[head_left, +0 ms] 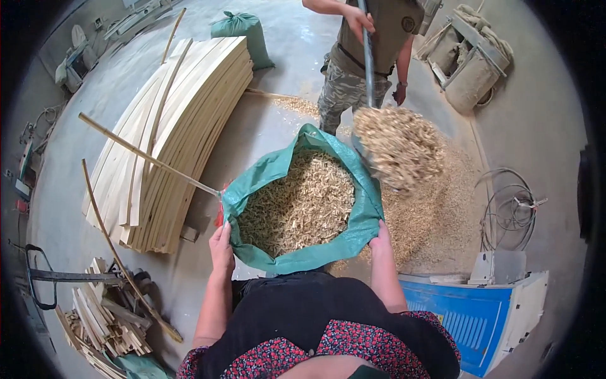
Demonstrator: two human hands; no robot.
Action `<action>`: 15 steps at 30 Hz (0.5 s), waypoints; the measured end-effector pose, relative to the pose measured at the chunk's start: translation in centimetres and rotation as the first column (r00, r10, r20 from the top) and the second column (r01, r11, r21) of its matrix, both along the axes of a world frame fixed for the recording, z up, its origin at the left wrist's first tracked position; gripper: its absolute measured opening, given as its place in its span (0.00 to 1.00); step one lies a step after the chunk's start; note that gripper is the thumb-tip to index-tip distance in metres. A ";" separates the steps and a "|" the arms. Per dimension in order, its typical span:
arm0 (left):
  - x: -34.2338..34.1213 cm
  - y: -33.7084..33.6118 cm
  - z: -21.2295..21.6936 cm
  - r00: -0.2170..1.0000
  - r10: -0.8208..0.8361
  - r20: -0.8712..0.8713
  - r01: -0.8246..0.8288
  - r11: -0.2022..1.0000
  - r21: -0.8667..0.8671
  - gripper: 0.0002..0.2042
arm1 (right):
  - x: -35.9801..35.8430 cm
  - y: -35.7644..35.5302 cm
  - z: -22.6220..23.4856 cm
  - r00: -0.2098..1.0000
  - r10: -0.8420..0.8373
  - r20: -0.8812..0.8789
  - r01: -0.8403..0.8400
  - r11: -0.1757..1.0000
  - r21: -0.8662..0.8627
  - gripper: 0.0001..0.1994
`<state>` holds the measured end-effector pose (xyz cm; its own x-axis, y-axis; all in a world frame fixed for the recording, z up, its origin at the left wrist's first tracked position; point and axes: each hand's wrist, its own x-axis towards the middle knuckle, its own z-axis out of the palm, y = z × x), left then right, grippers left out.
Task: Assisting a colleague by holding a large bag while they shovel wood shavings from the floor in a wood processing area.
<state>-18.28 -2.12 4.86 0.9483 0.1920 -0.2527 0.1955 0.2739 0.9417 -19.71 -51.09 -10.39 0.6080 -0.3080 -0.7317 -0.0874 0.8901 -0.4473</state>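
Note:
A green woven sack [303, 258] stands with its mouth spread wide, filled with wood shavings [303, 202]. My left hand [221, 247] is closed on the left side of its rim. On the opposite side, my right hand [380, 239] grips the rim, its fingers partly hidden by the folded edge. Just beyond the sack a co-worker [372, 57] holds a shovel by its grey handle [368, 60]. Its blade lies hidden under a heap of shavings [404, 146], blurred by motion, at the sack's right rim.
Loose shavings [435, 221] cover the floor at right, near coiled cable [514, 211] and a blue panel [451, 322]. Stacked boards [183, 132] stand at left, a tied green sack [243, 35] behind them. A long stick [148, 158] slants toward my sack. Wood offcuts [107, 309] lie lower left.

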 end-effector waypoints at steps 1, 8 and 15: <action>0.5 -0.2 0.1 1.000 -0.005 0.016 0.005 1.000 -0.004 0.13 | 0.1 -0.3 -0.5 0.996 -0.010 0.092 0.009 1.000 0.010 0.21; 1.3 1.1 0.5 0.996 0.091 0.021 -0.088 0.990 -0.109 0.12 | 1.5 2.1 3.7 0.987 0.064 0.149 -0.066 0.998 0.006 0.23; 2.0 2.6 -0.9 0.975 0.222 -0.006 -0.216 0.942 -0.256 0.13 | 2.2 3.2 6.0 0.982 0.162 0.101 -0.150 0.982 -0.117 0.23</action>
